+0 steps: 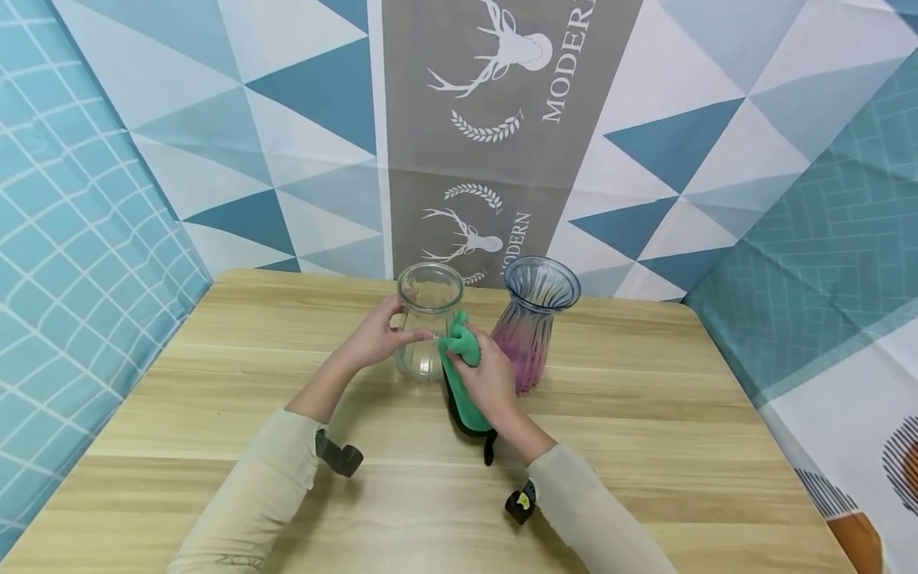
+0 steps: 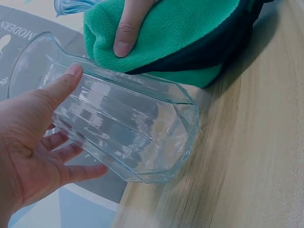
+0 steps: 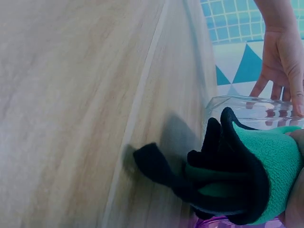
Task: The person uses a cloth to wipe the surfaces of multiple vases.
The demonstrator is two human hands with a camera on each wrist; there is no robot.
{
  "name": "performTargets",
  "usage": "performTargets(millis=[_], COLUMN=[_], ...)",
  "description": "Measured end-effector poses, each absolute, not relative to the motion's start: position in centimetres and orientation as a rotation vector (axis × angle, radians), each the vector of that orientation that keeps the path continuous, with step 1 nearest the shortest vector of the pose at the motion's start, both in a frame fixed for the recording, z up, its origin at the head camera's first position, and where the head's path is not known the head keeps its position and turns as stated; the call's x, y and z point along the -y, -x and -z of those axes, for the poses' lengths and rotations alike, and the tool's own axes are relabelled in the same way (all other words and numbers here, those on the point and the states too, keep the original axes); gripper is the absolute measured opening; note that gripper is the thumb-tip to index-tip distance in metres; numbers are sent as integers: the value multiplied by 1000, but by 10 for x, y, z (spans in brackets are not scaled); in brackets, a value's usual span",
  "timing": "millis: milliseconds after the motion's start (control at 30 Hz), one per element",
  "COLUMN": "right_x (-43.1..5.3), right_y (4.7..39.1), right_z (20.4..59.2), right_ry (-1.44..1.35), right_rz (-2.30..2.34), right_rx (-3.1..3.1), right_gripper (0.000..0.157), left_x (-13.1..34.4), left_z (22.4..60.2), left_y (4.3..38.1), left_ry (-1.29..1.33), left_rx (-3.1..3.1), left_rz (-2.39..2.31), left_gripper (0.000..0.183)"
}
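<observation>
A clear glass vase [image 1: 425, 365] with faceted sides stands near the back edge of the table. My left hand [image 1: 374, 335] grips it from the left below the rim, thumb on the near side and fingers behind. In my right hand [image 1: 493, 381] is a folded green plush cloth [image 1: 468, 408] with black edging and a hanging black loop. That cloth lies along the right side of the clear vase, and in the left wrist view my right thumb [image 2: 126, 33] presses on it. Just right of the cloth stands a ribbed glass vase [image 1: 527, 339], blue above and purple below.
The wooden table [image 1: 631, 446] ends close behind both vases, against a patterned backdrop [image 1: 308, 112] of triangles and deer heads. A blue tiled-print sheet [image 1: 64, 239] hangs at the left side. Each wrist carries a small black camera [image 1: 340, 456].
</observation>
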State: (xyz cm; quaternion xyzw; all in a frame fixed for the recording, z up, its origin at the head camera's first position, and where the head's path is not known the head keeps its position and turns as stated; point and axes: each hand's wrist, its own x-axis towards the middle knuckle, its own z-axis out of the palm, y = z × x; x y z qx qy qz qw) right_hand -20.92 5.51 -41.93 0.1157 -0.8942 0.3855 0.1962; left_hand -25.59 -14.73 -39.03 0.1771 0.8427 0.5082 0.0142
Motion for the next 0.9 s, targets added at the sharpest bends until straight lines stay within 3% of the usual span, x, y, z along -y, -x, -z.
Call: performTargets(millis=[900], right_x=[-58], right_y=[212], right_z=[402], right_ry=[-401], right_rz=[-1177], right_rx=[2378], right_gripper=[43], left_x=[136], left_z=[385], left_y=[255], left_ry=[-513], left_rx=[-2774], left_rz=[-1634], left_gripper=[68])
